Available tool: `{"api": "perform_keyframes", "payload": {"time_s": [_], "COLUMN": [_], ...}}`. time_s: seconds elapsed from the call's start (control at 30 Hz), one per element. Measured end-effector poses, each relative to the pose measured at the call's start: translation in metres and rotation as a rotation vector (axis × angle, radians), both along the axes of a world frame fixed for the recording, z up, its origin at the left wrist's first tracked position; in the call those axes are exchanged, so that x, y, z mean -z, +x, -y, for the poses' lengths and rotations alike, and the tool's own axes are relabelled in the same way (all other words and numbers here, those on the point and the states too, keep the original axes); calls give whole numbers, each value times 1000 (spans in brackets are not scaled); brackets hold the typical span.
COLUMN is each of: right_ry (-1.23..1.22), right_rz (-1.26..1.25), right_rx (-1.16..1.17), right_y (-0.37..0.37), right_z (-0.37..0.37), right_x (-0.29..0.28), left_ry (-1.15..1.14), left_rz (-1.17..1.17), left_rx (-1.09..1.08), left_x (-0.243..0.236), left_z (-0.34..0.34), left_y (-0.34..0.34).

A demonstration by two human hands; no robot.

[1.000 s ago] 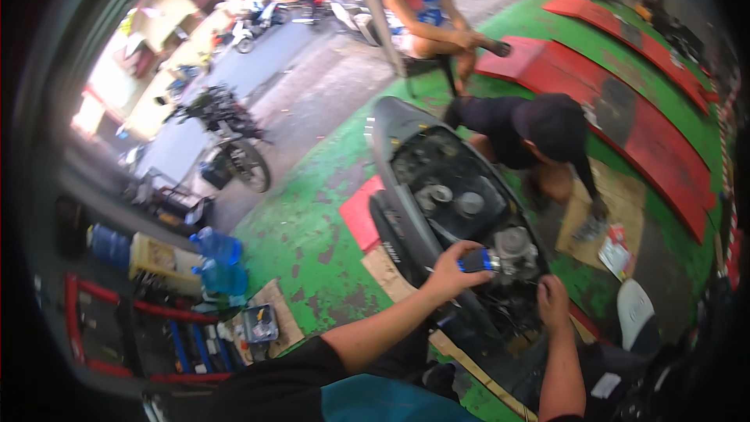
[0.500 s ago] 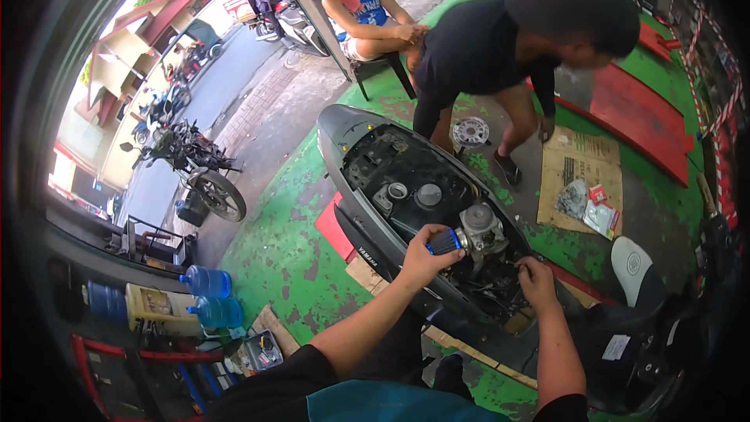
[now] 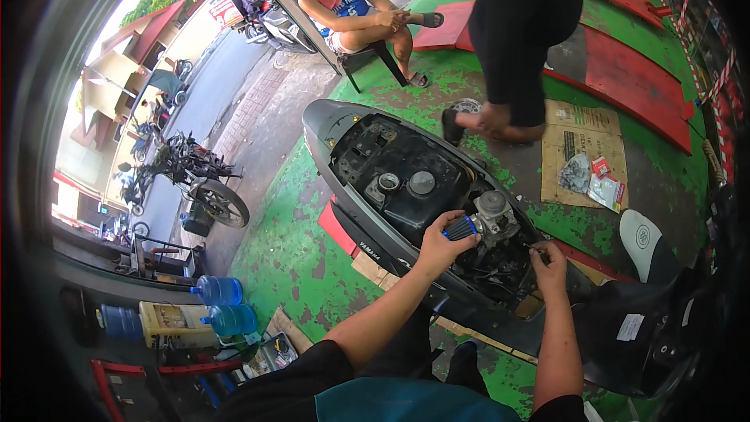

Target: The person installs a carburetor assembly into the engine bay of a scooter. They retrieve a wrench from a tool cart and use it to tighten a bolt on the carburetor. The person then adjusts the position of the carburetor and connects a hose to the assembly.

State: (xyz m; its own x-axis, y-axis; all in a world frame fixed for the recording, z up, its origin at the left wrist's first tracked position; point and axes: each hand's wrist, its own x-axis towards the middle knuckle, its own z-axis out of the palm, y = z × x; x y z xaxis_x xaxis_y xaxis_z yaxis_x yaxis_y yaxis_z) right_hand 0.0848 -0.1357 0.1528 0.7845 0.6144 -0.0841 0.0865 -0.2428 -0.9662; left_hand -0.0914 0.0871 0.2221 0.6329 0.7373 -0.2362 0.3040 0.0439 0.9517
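Observation:
My left hand [image 3: 439, 248] is closed round a small pleated cone air filter [image 3: 461, 228], blue and black. The filter's end sits against the grey metal carburetor [image 3: 494, 209] in the opened body of a dark scooter [image 3: 373, 217]; whether it is joined there I cannot tell. My right hand [image 3: 551, 267] is at the right edge of the same opening, its fingers pinched together. What they grip, if anything, is too small to make out. Left of the carburetor lies the black fuel tank [image 3: 426, 207] with a round cap.
Beyond the scooter a person in black [image 3: 519, 39] stands on the green floor, near cardboard [image 3: 582, 129] with plastic packets. Another person [image 3: 348, 12] sits by the pillar. Blue water jugs [image 3: 217, 291] and a parts tray [image 3: 275, 353] are at the left. Red ramps [image 3: 625, 82] lie far right.
The person in black has risen from bending over and steps beside the scooter. The seated person's leg is now crossed. My hands keep their places on the scooter; the view has shifted slightly.

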Motion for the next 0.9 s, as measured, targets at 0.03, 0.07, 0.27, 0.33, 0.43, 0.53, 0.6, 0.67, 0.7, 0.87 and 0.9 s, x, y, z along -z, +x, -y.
{"api": "perform_keyframes", "payload": {"time_s": [0.03,0.07,0.27,0.33,0.43,0.53,0.6,0.67,0.7,0.87,0.9], "right_ry": [9,14,55,41,147,169,258,357,336,241,216], "right_rz": [4,-15,63,127,78,-22,-186,-219,-255,-180,-197], "right_rx": [12,27,86,103,65,13,70,132,139,133,138], "right_y": [2,3,11,11,11,0,-1,-1,-4,-13,-13], "right_z": [2,5,12,11,2,-5,-6,-1,-4,-22,-20], "right_x": [2,3,14,3,-3,-1,9,17,16,2,2], "left_ry": [-31,-61,-322,-311,-299,-474,-417,-472,-509,-469,-470], "left_rz": [25,49,203,203,146,170,160,145,159,165,145], "left_rx": [-4,-7,-110,-117,-124,-153,-217,-226,-214,-201,-186], "left_x": [2,4,12,23,27,29,31,23,28,32,32], "left_z": [1,3,13,17,19,36,33,37,41,40,46], "left_y": [0,1,7,14,22,14,21,33,35,23,27]}}
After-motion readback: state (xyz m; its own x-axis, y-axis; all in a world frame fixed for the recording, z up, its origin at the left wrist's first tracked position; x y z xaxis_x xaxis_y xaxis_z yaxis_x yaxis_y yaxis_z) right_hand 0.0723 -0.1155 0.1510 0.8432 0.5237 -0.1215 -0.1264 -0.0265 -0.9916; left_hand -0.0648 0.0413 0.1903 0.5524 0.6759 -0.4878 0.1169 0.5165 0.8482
